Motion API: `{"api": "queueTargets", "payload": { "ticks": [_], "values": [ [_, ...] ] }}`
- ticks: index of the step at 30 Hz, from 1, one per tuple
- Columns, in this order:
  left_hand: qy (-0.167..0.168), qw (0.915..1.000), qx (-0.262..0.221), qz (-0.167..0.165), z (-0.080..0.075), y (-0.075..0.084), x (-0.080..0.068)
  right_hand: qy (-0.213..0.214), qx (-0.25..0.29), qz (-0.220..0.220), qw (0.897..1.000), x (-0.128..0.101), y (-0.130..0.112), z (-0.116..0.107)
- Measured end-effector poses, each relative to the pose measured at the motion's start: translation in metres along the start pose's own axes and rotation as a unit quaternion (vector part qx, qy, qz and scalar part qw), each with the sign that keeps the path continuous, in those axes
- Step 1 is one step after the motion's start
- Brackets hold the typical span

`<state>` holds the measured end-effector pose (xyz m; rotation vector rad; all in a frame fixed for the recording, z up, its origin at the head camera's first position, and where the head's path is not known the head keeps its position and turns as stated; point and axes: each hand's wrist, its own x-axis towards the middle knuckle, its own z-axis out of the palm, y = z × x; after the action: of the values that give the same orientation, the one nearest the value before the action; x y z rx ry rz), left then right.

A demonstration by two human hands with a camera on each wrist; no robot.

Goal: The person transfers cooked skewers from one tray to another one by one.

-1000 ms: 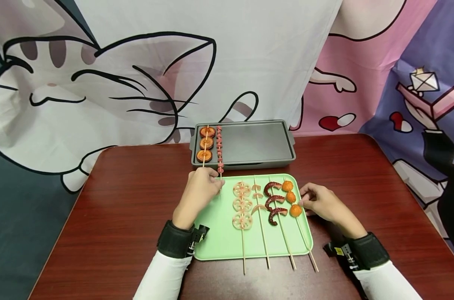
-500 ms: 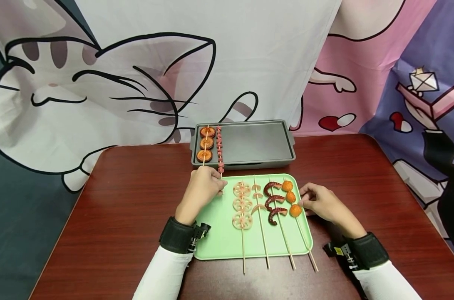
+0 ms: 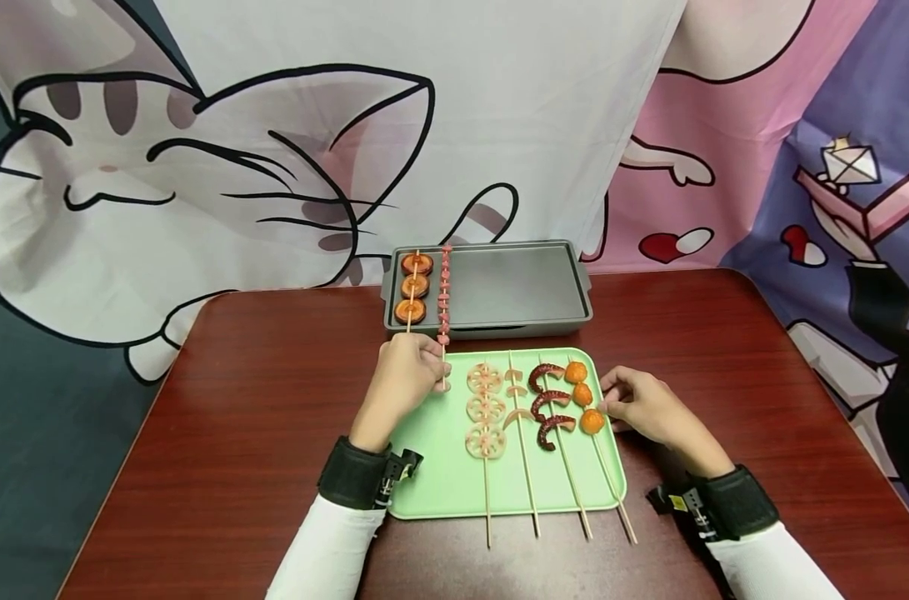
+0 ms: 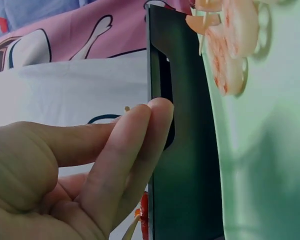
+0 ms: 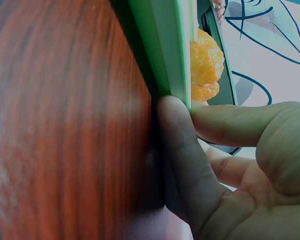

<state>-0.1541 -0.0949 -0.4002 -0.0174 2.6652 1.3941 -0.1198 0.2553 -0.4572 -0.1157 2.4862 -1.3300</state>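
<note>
My left hand pinches the bare stick end of a skewer of small pink pieces. The pieces reach over the left part of the grey baking tray; whether they touch its floor I cannot tell. Just left of them lies a skewer of round brown slices in that tray. In the right wrist view, my right hand pinches the rim of the light green tray between thumb and finger. Beside it on the green tray is a skewer of orange balls.
Across the green tray also lie a skewer of lotus root slices, one with thin pale curved pieces, and one with dark red tentacles. Their sticks overhang its front edge. A printed cloth hangs behind the brown table.
My left hand has moved slightly right, and the far end of the pink skewer has swung right, away from the brown slices. The right hand stays on the green tray's rim.
</note>
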Motion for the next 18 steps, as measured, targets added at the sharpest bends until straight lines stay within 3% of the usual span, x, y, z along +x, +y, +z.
{"api": "queueTargets", "payload": {
  "ticks": [7, 18],
  "values": [
    [-0.016, 0.9955, -0.093, -0.011, -0.005, -0.001, -0.001, -0.003, -0.005, -0.001, 1.0, 0.001, 0.0, -0.001],
    [-0.059, 0.9678, -0.243, -0.029, -0.014, -0.003, -0.007, 0.0, -0.006, 0.0, 1.0, 0.0, -0.001, -0.001]
  ]
}}
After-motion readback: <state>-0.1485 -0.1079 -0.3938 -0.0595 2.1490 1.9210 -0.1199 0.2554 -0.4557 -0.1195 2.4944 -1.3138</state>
